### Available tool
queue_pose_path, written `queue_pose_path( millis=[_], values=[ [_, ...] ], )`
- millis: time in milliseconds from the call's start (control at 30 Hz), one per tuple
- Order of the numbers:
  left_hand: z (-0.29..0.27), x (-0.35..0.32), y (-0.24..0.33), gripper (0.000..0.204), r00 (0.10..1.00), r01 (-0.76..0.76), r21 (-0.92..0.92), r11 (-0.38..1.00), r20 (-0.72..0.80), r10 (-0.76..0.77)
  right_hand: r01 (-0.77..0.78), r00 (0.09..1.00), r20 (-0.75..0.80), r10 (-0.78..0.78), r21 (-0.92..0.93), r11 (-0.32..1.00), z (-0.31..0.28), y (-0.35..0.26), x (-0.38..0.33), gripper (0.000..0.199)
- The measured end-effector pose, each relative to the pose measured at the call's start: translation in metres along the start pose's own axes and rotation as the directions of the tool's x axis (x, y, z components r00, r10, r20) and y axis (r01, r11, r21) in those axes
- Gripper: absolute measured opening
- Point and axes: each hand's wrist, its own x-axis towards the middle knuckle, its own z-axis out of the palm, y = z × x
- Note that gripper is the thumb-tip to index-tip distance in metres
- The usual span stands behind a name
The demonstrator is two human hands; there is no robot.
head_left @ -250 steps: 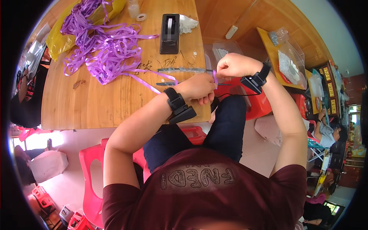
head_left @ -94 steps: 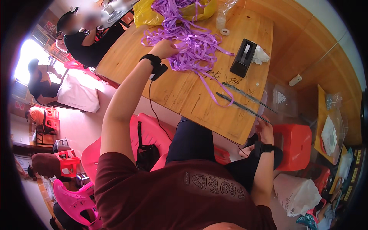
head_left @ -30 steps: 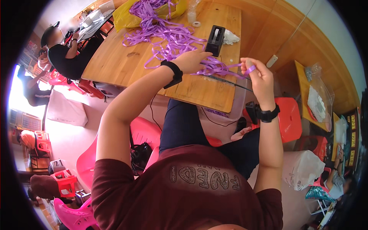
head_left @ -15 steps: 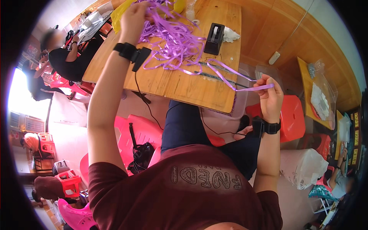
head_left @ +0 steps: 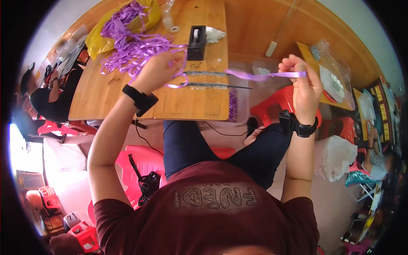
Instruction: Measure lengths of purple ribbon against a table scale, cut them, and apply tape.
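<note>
My right hand (head_left: 305, 87) is raised beyond the table's right edge, pinching a purple ribbon (head_left: 278, 75) between thumb and fingers. That ribbon stretches leftward in the air, folded back on itself, to the table's edge. Over the table, my left hand (head_left: 159, 72) has its fingers curled in at a strand of purple ribbon (head_left: 185, 63) that loops down beside them; the hand is slightly blurred. Left of it lies a tangled pile of purple ribbon (head_left: 123, 53), spilling from a yellow plastic bag (head_left: 97, 42). Two thin dark strips (head_left: 208, 85) lie across the table's right side.
A black tape dispenser (head_left: 196, 44) stands on the wooden table (head_left: 127, 106), beside crumpled white material (head_left: 214, 35) and a white roll (head_left: 174, 29). Below the table's right edge sits a clear plastic tub (head_left: 242, 102), near a red stool (head_left: 272, 106). A person (head_left: 53, 89) sits at left.
My left hand has come back from the bag toward me, down to the near side of the ribbon pile. The ribbon in my right hand now hangs straighter. The whole view has shifted.
</note>
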Motion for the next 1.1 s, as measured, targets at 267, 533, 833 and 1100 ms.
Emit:
queue_pose_path(
  millis=[267, 533, 833, 1100],
  values=[
    [0.065, 0.011, 0.045, 0.028, 0.952, -0.229, -0.187, 0.955, 0.161, 0.26, 0.009, 0.993, 0.112, 0.034, -0.36, 0.933, -0.025, 0.004, 0.017, 0.02],
    [0.084, 0.022, 0.04, 0.031, 0.948, -0.189, -0.179, 0.966, 0.221, 0.227, 0.221, 0.909, 0.402, 0.106, -0.682, 0.697, -0.04, 0.093, 0.021, 0.02],
    [0.096, 0.035, 0.044, 0.027, 0.957, -0.182, -0.184, 0.966, 0.192, 0.217, 0.214, 0.817, 0.55, 0.173, -0.569, 0.794, -0.028, 0.197, 0.059, 0.021],
    [0.136, 0.055, 0.059, 0.035, 0.827, -0.515, -0.167, 0.841, 0.162, 0.539, -0.154, 0.876, 0.415, 0.245, -0.242, 0.958, -0.016, 0.253, 0.018, 0.021]
  ],
)
